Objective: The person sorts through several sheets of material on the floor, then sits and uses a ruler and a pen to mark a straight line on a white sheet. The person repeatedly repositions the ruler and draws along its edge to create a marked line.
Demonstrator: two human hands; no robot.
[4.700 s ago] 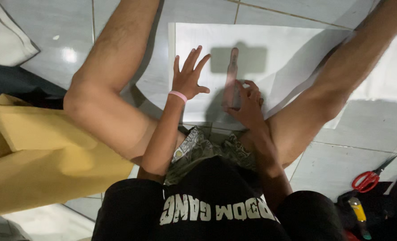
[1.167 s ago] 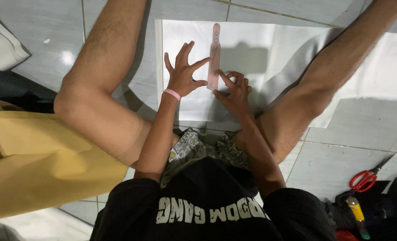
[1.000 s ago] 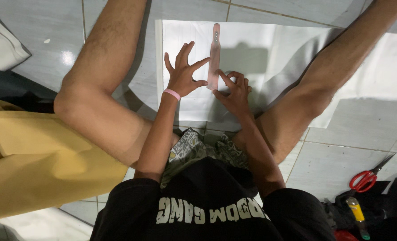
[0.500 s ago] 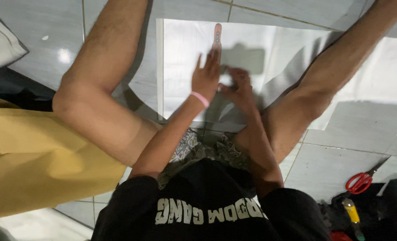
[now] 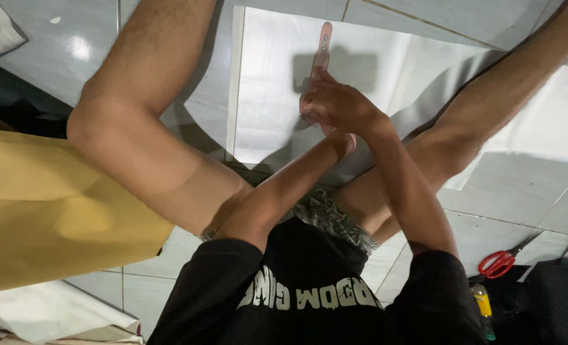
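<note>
A large white paper sheet (image 5: 271, 83) lies on the tiled floor between my bare legs. On it rests a narrow pink strip (image 5: 323, 46) with small holes, pointing away from me. My right hand (image 5: 343, 105) is curled over the strip's near end, fingers closed. My left arm crosses under it. Only the wrist, with its pink band, and a few fingers of my left hand (image 5: 346, 142) show beneath the right hand. What the left fingers grip is hidden.
A yellow-brown sheet (image 5: 41, 211) lies at left beside my left knee (image 5: 99, 128). Red-handled scissors (image 5: 498, 262), a small yellow-topped bottle (image 5: 482, 310) and a black bag (image 5: 555, 300) sit at lower right. More white paper (image 5: 41, 313) is at bottom left.
My left hand, earlier spread flat on the paper left of the strip, has slid right and under my right hand. The view has tilted closer to the sheet.
</note>
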